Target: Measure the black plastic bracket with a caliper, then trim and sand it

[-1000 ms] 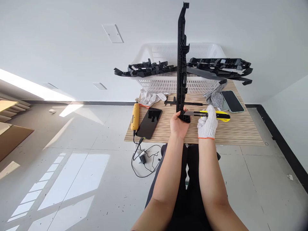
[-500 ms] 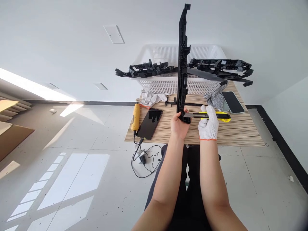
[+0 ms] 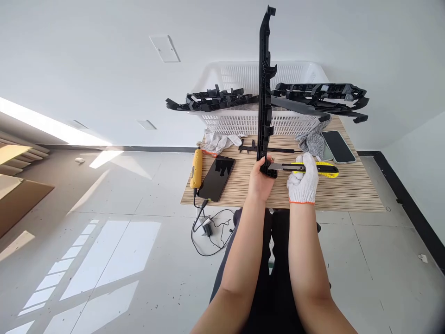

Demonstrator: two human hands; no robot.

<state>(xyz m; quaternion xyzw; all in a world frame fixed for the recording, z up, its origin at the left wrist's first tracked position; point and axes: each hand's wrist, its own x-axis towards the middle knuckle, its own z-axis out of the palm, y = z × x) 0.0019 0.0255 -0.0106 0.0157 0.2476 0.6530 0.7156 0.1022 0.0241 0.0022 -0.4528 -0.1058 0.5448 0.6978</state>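
Long black strip: this skinny plastic piece (image 3: 263,102) is held over the counter (image 3: 333,197), its far end running up past the basket in view
Left hand: bare one (image 3: 260,183), grip wrapped around the strip's near end
Yellow cutter: blade out (image 3: 328,170), pointing left, tip right at the strip's near end; can't tell if it's actually touching
Right hand: white glove with orange cuff (image 3: 304,183), grip closed around the cutter
Black caliper-like piece: lying on the counter (image 3: 281,150), crossing behind the strip
White basket: back of the counter (image 3: 229,124), black plastic frames (image 3: 320,99) sticking out both sides
Left side stuff: spare white glove (image 3: 219,141), yellow corded tool (image 3: 196,171) right beside a dark tablet (image 3: 216,178)
Right side stuff: grey knit bundle (image 3: 314,140), phone (image 3: 339,147) near it
Floor: tangled black cables (image 3: 208,229), cardboard (image 3: 22,197) way off left
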